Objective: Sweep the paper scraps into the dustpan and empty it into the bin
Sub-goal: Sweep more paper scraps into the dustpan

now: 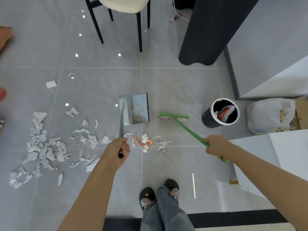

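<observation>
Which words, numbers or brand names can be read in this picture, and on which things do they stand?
None can be read.
Paper scraps: dark printed marks, too small and blurred to read.
Wrapper in the bin: orange print, blurred, not readable.
Dustpan and broom: no writing visible.

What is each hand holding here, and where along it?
The left hand grips the dustpan near the top of its metal handle. The right hand grips the green broom high on its handle.

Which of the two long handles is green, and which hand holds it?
The broom handle, held by the right hand. The dustpan handle in the left hand is bare metal.
</observation>
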Demonstrator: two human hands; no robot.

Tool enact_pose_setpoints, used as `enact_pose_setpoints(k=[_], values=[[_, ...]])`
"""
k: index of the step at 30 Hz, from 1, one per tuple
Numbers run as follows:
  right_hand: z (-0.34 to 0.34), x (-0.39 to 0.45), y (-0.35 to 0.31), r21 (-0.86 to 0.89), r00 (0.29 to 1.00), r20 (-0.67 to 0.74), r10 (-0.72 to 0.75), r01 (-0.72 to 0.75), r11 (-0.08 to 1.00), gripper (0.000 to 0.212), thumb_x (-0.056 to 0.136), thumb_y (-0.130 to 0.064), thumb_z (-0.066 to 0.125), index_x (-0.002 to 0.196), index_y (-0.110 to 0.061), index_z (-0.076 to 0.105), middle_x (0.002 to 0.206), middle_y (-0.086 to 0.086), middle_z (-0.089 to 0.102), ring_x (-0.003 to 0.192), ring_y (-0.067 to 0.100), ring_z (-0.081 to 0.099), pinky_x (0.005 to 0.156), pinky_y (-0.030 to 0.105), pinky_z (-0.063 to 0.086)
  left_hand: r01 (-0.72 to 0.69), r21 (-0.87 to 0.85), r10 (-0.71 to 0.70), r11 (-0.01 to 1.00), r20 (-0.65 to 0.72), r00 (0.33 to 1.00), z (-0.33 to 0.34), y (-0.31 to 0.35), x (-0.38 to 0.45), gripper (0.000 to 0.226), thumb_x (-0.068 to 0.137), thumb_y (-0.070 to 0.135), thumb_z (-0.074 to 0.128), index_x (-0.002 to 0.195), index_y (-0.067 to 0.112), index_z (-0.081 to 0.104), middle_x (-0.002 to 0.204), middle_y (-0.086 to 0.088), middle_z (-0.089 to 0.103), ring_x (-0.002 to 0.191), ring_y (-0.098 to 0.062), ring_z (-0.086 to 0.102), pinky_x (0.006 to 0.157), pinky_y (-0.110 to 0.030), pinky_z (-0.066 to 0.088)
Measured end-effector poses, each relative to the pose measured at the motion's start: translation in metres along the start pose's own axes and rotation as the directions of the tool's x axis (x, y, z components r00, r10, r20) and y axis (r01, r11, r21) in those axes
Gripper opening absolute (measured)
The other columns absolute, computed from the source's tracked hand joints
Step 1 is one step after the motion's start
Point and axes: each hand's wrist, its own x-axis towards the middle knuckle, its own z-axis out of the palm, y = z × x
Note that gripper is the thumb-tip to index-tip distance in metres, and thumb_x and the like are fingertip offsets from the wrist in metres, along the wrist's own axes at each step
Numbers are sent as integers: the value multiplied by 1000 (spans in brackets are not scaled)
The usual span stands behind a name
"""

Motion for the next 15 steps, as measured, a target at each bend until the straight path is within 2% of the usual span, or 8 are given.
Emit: enact_pose_setpoints(k=[3,6,11,13,15], values=[[-1,27,-3,64,998,14,55,-56,996,43,88,-13,48,131,-8,49,99,5,50,85,21,53,69,27,46,-16,15,16,1000,-23,1000,4,-3,0,30,98,8,42,69,17,38,34,7,32,23,0,30,26,-6,27],[17,34,-6,131,994,64,85,-93,987,42,88,-14,50,129,-6,48,107,9,55,87,22,53,77,29,50,-27,12,27,1000,-32,999,8,-8,-2,32,99,7,41,68,16,35,35,8,30,23,0,29,26,-6,25],[54,1,12,127,983,184,-12,-12,992,39,86,-14,51,125,-8,51,99,5,51,86,20,54,62,23,42,-27,36,30,999,-69,997,26,-17,-5,32,98,6,40,69,15,35,35,8,30,23,0,30,27,-6,26],[43,-12,28,196,973,228,-42,-4,981,44,84,-13,52,129,-11,50,100,5,53,79,18,53,56,21,41,-22,30,24,999,-63,998,35,-16,-2,32,99,6,39,68,15,36,35,8,31,23,0,30,26,-7,27],[33,-26,45,303,965,256,-52,-29,953,46,83,-9,53,129,-10,50,92,4,53,66,13,51,50,19,40,-5,39,6,999,-47,999,45,-14,-1,33,99,6,38,68,16,35,35,8,31,23,1,30,25,-7,27]])
